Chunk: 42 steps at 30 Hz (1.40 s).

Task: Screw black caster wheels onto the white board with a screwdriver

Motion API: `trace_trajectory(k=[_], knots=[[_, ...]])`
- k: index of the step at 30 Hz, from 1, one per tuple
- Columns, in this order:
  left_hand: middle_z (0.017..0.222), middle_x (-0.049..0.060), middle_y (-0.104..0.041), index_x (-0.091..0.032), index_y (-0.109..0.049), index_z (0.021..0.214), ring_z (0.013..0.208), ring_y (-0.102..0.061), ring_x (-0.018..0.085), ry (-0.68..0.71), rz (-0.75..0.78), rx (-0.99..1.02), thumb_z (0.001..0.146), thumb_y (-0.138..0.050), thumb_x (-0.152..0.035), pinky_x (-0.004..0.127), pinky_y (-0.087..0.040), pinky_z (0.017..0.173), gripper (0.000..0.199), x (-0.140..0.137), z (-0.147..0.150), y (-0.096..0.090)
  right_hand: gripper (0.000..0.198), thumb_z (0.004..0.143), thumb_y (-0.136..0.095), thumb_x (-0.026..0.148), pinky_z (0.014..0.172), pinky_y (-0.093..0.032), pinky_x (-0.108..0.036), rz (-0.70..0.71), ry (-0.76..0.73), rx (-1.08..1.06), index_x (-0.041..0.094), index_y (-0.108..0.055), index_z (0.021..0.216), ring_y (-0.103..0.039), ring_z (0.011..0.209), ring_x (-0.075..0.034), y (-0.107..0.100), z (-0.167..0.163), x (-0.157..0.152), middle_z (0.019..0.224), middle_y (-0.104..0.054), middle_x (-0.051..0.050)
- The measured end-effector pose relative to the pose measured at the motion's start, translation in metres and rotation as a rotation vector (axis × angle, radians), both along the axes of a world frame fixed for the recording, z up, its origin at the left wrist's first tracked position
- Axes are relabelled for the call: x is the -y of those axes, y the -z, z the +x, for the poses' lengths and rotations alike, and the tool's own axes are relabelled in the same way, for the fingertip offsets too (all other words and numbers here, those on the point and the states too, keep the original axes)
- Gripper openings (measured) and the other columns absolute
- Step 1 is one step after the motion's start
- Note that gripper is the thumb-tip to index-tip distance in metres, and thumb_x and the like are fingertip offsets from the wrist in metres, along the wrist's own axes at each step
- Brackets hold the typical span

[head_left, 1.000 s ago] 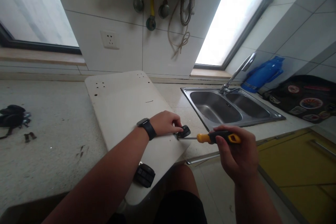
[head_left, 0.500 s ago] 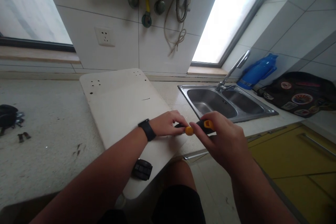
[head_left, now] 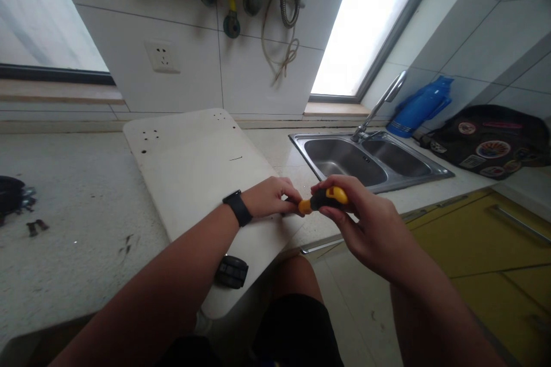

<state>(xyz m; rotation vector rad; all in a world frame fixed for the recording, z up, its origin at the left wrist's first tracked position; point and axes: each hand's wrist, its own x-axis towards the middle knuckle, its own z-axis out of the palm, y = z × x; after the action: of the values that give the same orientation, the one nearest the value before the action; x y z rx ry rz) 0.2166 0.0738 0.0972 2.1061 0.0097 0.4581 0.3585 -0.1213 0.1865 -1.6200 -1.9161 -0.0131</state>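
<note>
1. In my right hand (head_left: pixel 365 215) I grip a yellow-and-black plastic screwdriver (head_left: pixel 319 199), fingers and thumb wrapped closely about its handle. The handle has a black middle, a yellow butt with a dark slot in it and a yellow rounded collar; the shaft is hidden.
2. My left hand (head_left: pixel 273 198) sits just beyond that collar, its thumb and fingers drawn narrow around a small dark part at the board's right edge. That part is mostly covered, so I cannot tell how firmly I hold it.
3. Beneath my left hand lies a flat white board with rounded corners (head_left: pixel 193 166). Its two far corners carry clusters of small dark holes, and a short, thin dark line marks its surface between them and my hand.
4. Near the board's closest corner, beside my left forearm, sits a chunky black ribbed fitting (head_left: pixel 232 272).
5. The board rests on a pale speckled countertop (head_left: pixel 81 183), its near end jutting past the edge. Two short dark brown pieces (head_left: pixel 37 227) lie off to the left.
</note>
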Motion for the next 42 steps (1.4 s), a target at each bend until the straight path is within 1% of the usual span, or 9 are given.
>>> trace_trajectory(k=[6, 11, 14, 17, 19, 24, 34, 38, 42], knots=[[0.088, 0.003, -0.072, -0.026, -0.086, 0.095, 0.094, -0.065, 0.019, -0.015, 0.031, -0.027, 0.092, -0.076, -0.022, 0.033, -0.048, 0.092, 0.011, 0.003, -0.001, -0.001, 0.021, 0.098, -0.065, 0.024, 0.072, -0.061, -0.026, 0.1, 0.171, -0.096, 0.028, -0.058, 0.117, -0.078, 0.085, -0.017, 0.009, -0.02, 0.002, 0.107, -0.077, -0.001], [0.087, 0.002, -0.072, -0.025, -0.085, 0.097, 0.091, -0.065, 0.018, -0.013, 0.054, -0.032, 0.094, -0.074, -0.023, 0.032, -0.048, 0.09, 0.012, 0.004, -0.002, -0.001, 0.022, 0.096, -0.069, 0.03, 0.07, -0.063, -0.033, 0.181, 0.333, -0.101, 0.027, -0.06, 0.117, -0.079, 0.08, -0.022, 0.019, -0.031, 0.002, 0.102, -0.079, -0.003], [0.089, 0.003, -0.07, -0.024, -0.085, 0.098, 0.089, -0.065, 0.018, -0.015, 0.062, -0.025, 0.094, -0.073, -0.026, 0.032, -0.049, 0.089, 0.012, 0.003, -0.001, 0.001, 0.035, 0.1, -0.065, 0.032, 0.087, -0.065, -0.041, 0.105, 0.191, -0.165, 0.028, -0.056, 0.134, -0.077, 0.103, -0.026, 0.019, -0.017, 0.004, 0.122, -0.075, -0.008], [0.091, 0.003, -0.07, -0.024, -0.084, 0.097, 0.088, -0.065, 0.018, -0.028, 0.063, -0.032, 0.093, -0.075, -0.029, 0.033, -0.049, 0.088, 0.011, 0.002, -0.001, 0.001, 0.057, 0.105, -0.055, 0.027, 0.108, -0.057, -0.049, -0.049, -0.094, -0.207, 0.035, -0.036, 0.158, -0.063, 0.135, -0.026, 0.015, 0.004, 0.005, 0.156, -0.055, -0.01], [0.091, 0.003, -0.071, -0.024, -0.084, 0.098, 0.089, -0.066, 0.018, -0.02, 0.064, -0.039, 0.094, -0.074, -0.028, 0.033, -0.049, 0.089, 0.012, 0.003, -0.001, 0.0, 0.051, 0.104, -0.055, 0.022, 0.105, -0.059, -0.047, -0.059, -0.141, -0.191, 0.037, -0.044, 0.151, -0.065, 0.131, -0.025, 0.014, 0.013, 0.004, 0.147, -0.061, -0.008], [0.089, 0.003, -0.072, -0.025, -0.085, 0.095, 0.09, -0.066, 0.018, 0.001, 0.043, -0.038, 0.093, -0.073, -0.024, 0.032, -0.049, 0.09, 0.012, 0.003, -0.003, -0.003, 0.033, 0.099, -0.063, 0.018, 0.086, -0.064, -0.036, 0.013, -0.016, -0.177, 0.032, -0.057, 0.128, -0.074, 0.108, -0.022, 0.015, 0.007, 0.001, 0.12, -0.073, -0.004], [0.091, 0.003, -0.074, -0.025, -0.085, 0.101, 0.09, -0.066, 0.018, 0.013, 0.057, -0.042, 0.096, -0.07, -0.024, 0.031, -0.049, 0.089, 0.015, 0.0, -0.003, 0.001, 0.032, 0.092, -0.076, 0.027, 0.075, -0.071, -0.033, 0.268, 0.216, -0.28, 0.025, -0.061, 0.12, -0.077, 0.095, -0.022, 0.034, -0.022, -0.001, 0.11, -0.072, -0.006], [0.089, 0.003, -0.073, -0.025, -0.085, 0.099, 0.089, -0.066, 0.018, -0.008, 0.013, -0.038, 0.094, -0.072, -0.024, 0.032, -0.049, 0.087, 0.014, 0.001, -0.003, 0.001, 0.032, 0.092, -0.077, 0.032, 0.07, -0.071, -0.033, 0.294, 0.259, -0.235, 0.024, -0.06, 0.118, -0.076, 0.088, -0.02, 0.035, -0.027, -0.002, 0.108, -0.07, -0.006], [0.095, 0.004, -0.077, -0.025, -0.085, 0.102, 0.092, -0.067, 0.02, -0.028, -0.048, -0.036, 0.087, -0.081, -0.028, 0.034, -0.048, 0.088, 0.015, 0.002, -0.004, -0.001, 0.034, 0.094, -0.075, 0.032, 0.079, -0.071, -0.036, 0.263, 0.206, -0.305, 0.026, -0.06, 0.123, -0.076, 0.099, -0.022, 0.035, -0.022, 0.002, 0.114, -0.07, -0.006]])
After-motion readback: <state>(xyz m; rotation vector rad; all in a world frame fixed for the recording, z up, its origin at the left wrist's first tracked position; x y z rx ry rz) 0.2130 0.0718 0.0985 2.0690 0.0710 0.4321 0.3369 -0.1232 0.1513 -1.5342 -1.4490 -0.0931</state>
